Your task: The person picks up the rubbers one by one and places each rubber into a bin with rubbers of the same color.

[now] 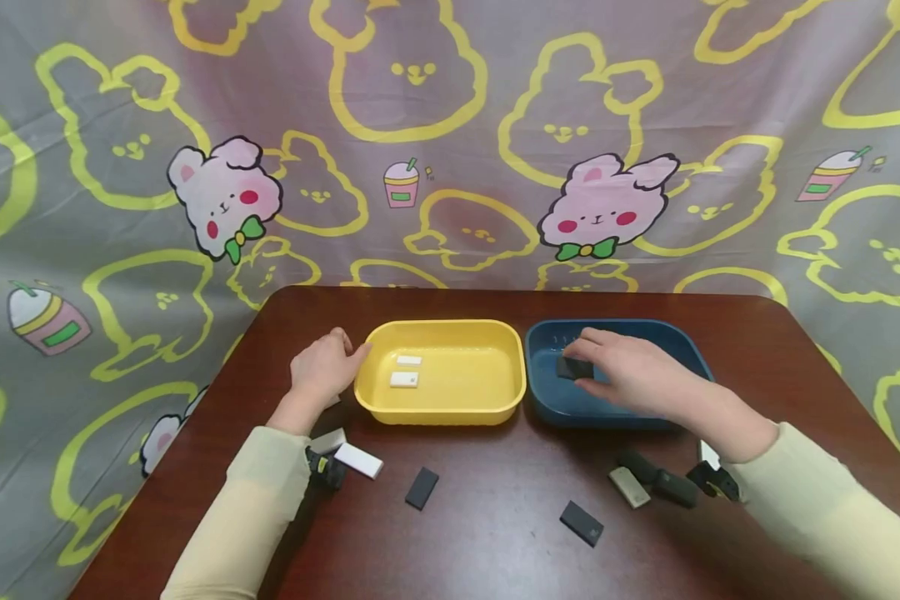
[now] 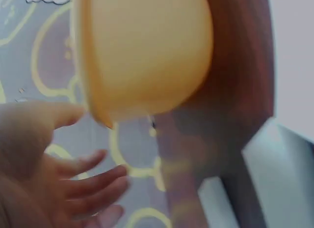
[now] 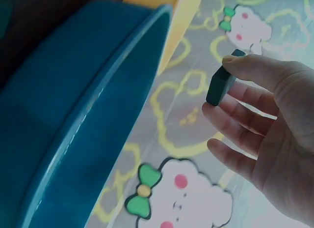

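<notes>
My right hand [image 1: 633, 371] is over the blue tray [image 1: 615, 414], pinching a small black rectangular block [image 1: 574, 368] between thumb and fingers. In the right wrist view, the black block [image 3: 223, 83] is held clear of the tray's rim. At the left end of the yellow tray [image 1: 442, 417] is my left hand [image 1: 322, 367], with nothing in its grasp. The left wrist view shows its fingers [image 2: 98, 181] loosely spread, the thumb close to the tray's rim; whether it touches I cannot tell. Inside the yellow tray lie two white blocks [image 1: 404, 380].
Left of centre on the brown table [image 1: 495, 533] are a white block [image 1: 359, 460] and a black block [image 1: 422, 488]. Another black block [image 1: 582, 523], a beige block [image 1: 629, 487] and dark blocks [image 1: 676, 488] lie at the right. A patterned curtain [image 1: 450, 167] hangs behind.
</notes>
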A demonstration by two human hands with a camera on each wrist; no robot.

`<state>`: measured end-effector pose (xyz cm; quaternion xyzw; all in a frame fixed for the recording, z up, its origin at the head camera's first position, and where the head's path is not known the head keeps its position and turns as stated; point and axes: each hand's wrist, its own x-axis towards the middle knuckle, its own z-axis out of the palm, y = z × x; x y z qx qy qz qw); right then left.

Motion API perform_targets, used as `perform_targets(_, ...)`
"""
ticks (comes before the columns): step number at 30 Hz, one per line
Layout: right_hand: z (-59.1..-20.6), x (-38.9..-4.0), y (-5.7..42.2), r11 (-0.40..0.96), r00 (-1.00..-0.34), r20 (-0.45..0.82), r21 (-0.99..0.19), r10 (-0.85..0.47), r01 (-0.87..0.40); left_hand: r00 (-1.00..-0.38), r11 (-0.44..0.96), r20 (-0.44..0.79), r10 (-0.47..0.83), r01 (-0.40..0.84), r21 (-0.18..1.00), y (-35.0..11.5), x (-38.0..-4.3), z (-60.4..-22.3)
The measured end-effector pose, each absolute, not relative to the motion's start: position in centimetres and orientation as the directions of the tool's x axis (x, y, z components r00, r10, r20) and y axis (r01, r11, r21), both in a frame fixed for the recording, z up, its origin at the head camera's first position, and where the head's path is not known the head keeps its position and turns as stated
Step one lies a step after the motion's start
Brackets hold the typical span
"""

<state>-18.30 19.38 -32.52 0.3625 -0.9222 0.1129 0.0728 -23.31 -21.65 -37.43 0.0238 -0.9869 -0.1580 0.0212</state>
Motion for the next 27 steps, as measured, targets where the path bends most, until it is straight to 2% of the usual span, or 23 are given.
perform_targets(3, -32.4, -18.9, 20.5, 0.746, -0.761, 0.2, -0.16, -0.616, -0.646, -0.971, 0.946, 0.238, -0.003, 0.074, 0.315, -20.1, -23.0, -36.9)
perform_targets(7, -32.3, -20.1, 21.4, 0.765, -0.78, 0.195, -0.16, -0.595, -0.623, -0.887, 0.907, 0.428, 0.174, 0.313, 0.282, -16.8, -22.0, -36.3)
perform_targets(9, -32.4, -20.8, 21.6, 0.769, -0.783, 0.19, -0.157, -0.592, -0.619, -0.813, 0.862, 0.497, 0.304, 0.457, 0.221, -15.0, -21.4, -36.2)
perform_targets(12, -32.6, -21.7, 21.6, 0.775, -0.788, 0.176, -0.149, -0.591, -0.614, -0.656, 0.746, 0.554, 0.513, 0.66, 0.091, -12.3, -20.5, -36.2)
perform_targets(15, -32.7, -22.6, 21.4, 0.776, -0.788, 0.151, -0.14, -0.597, -0.615, -0.496, 0.6, 0.536, 0.683, 0.8, -0.023, -9.8, -19.9, -36.2)
perform_targets(17, -32.9, -23.3, 21.2, 0.777, -0.788, 0.125, -0.13, -0.603, -0.616, -0.433, 0.53, 0.493, 0.754, 0.845, -0.068, -8.3, -19.6, -36.2)
perform_targets(19, -33.2, -24.0, 20.9, 0.779, -0.787, 0.101, -0.113, -0.608, -0.616, -0.41, 0.49, 0.433, 0.803, 0.867, -0.088, -6.9, -19.5, -36.2)
perform_targets(23, -34.3, -25.5, 20.1, 0.785, -0.789, 0.043, -0.079, -0.613, -0.614, -0.415, 0.465, 0.303, 0.858, 0.878, -0.116, -5.0, -19.9, -36.7)
perform_targets(27, -35.5, -26.6, 19.3, 0.793, -0.794, -0.019, -0.077, -0.607, -0.605, -0.397, 0.433, 0.226, 0.89, 0.89, -0.143, -3.7, -20.4, -37.5)
